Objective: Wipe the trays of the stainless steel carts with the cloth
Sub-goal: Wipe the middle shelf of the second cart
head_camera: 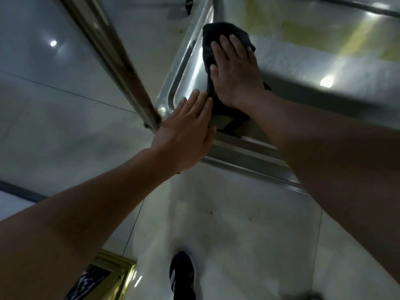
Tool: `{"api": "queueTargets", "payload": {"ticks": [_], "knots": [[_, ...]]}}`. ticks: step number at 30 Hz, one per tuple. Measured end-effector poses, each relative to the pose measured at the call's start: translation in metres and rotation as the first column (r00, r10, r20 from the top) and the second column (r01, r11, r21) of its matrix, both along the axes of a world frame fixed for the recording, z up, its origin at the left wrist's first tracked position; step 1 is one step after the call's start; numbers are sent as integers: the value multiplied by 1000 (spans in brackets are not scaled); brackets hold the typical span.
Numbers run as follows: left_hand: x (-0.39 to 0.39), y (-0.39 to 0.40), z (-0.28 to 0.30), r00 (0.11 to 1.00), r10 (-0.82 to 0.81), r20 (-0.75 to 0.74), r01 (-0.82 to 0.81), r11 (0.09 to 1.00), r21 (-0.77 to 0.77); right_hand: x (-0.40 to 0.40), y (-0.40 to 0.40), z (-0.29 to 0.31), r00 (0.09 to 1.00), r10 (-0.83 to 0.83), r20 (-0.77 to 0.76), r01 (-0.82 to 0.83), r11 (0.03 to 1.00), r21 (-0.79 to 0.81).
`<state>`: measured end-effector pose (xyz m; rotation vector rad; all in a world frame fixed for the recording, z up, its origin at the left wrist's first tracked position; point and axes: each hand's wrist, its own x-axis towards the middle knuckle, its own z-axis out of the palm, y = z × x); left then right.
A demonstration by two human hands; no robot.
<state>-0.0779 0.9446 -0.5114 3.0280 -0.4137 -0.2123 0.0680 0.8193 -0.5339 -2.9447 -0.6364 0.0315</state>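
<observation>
The cloth (pixel 218 37) is black, with a faintly nubby terry texture. The tray (pixel 184 68) of the cart is bright silver stainless steel, streaked with white glare and a smear of yellow reflection toward its far end. The cart's post (pixel 112 59) is silver steel tinged brownish. The floor (pixel 54 87) is pale grey glossy tile with thin dark joints. The shoe (pixel 183 276) is black. A gold-coloured frame (pixel 121 269) borders a dark blue panel veined with white.
</observation>
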Motion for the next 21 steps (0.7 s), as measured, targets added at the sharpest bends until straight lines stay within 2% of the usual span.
{"api": "queueTargets", "payload": {"ticks": [6, 9, 21], "knots": [[6, -41, 0, 991, -122, 62, 124, 992, -32, 4, -56, -1, 998, -62, -8, 62, 998, -2], [12, -68, 3, 988, -154, 34, 156, 985, -79, 5, -88, -2, 996, -92, -2, 92, 996, -8], [22, -191, 9, 956, -294, -8, 291, 951, -104, -13, -239, -4, 973, -230, 20, 229, 973, 13]]}}
